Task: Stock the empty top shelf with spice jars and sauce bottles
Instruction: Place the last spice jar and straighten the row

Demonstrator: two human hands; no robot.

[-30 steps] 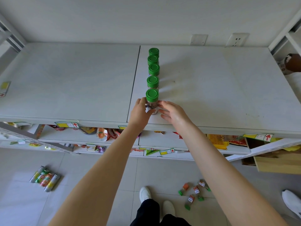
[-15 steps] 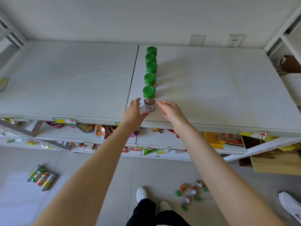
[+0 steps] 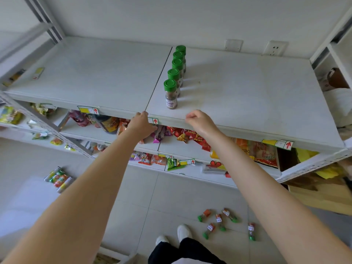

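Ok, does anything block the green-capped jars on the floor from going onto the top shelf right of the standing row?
Nothing visible does. The white top shelf shows a bare board right of the five green-lidded spice jars, and the small floor jars lie in the open on the tiles.

Small shop or stockrm: white metal racking [image 3: 314, 164] w/ yellow price tags [image 3: 88, 110] & red arrows on shelf edges, lower shelves crammed w/ snack pkts [image 3: 190, 136], identical green-capped spice jars [image 3: 170, 94] lined up, loose jars [image 3: 219, 220] on tiled floor.
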